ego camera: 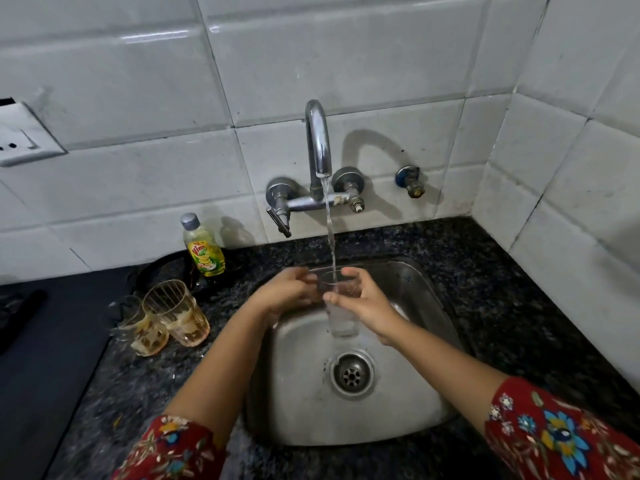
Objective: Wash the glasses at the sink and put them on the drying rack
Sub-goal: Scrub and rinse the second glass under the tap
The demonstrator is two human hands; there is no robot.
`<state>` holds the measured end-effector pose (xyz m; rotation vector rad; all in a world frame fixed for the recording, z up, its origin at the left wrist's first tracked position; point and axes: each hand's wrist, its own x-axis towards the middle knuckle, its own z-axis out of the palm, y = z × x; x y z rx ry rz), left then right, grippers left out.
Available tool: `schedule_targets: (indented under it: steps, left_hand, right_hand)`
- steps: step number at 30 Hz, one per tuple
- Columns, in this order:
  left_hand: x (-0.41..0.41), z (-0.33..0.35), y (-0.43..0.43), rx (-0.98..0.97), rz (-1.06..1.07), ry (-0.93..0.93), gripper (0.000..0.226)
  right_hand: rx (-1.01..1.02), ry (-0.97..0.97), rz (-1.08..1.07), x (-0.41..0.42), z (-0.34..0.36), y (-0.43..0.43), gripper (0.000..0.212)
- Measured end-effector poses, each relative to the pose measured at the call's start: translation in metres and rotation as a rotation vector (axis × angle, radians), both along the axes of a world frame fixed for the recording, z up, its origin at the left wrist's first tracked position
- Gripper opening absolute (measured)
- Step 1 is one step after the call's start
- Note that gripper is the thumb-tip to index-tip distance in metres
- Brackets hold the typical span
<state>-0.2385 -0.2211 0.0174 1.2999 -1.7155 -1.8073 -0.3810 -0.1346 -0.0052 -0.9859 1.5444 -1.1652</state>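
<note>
- Water runs from the tap straight into the glass, which is upright over the sink, above and behind the drain.
- The right hand wraps the glass from the right, thumb across the front and fingers curled round the upper half.
- The left hand is on the other side, fingers curled against the glass near the rim. It's a little blurred, so the exact grip is hard to read.
- The glass looks clear, and the stream lands inside its mouth.
- On the counter to the left, two dirty glasses stand close together: the tall one and the short one in front of it, both with brownish dregs at the bottom.
- A third, clearer glass seems to stand just left of them, but that's hard to make out.
- The soap bottle stands upright behind them, against the tiled wall.
- The bottle is on a dark round dish.
- Red flowered sleeves show on both forearms at the bottom of the view.
</note>
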Motion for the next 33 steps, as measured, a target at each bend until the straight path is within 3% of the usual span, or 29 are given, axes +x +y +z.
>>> schedule_targets:
  steps: [2, 5, 8, 14, 18, 21, 25, 33]
  left_hand:
    - [-0.004, 0.014, -0.014, -0.158, 0.245, 0.001, 0.055]
    - [-0.015, 0.029, -0.027, -0.401, 0.353, 0.028, 0.058]
    - [-0.028, 0.036, -0.029, -0.433, 0.392, -0.045, 0.082]
    - [-0.026, 0.027, -0.024, -0.626, 0.295, -0.141, 0.083]
    - [-0.019, 0.013, -0.008, -0.597, 0.334, -0.122, 0.076]
    - [-0.016, -0.010, 0.024, -0.429, 0.376, -0.130, 0.065]
    - [-0.009, -0.037, 0.059, -0.314, 0.292, -0.141, 0.050]
    - [-0.004, -0.048, 0.085, -0.349, 0.229, -0.250, 0.036]
  right_hand:
    - [-0.036, 0.053, 0.018, -0.007, -0.002, 0.002, 0.066]
    - [-0.083, 0.060, 0.019, -0.020, -0.001, 0.007, 0.066]
    - [-0.127, 0.139, 0.060, -0.032, 0.001, 0.010, 0.065]
    - [-0.093, 0.440, 0.162, -0.038, 0.015, 0.018, 0.079]
    - [-0.037, 0.922, 0.304, -0.034, 0.031, 0.022, 0.086]
    - [0.037, 1.267, 0.409, -0.028, 0.040, 0.024, 0.084]
    - [0.074, 1.563, 0.543, -0.022, 0.052, 0.026, 0.073]
    - [-0.039, 2.019, 0.682, -0.008, 0.073, 0.029, 0.045]
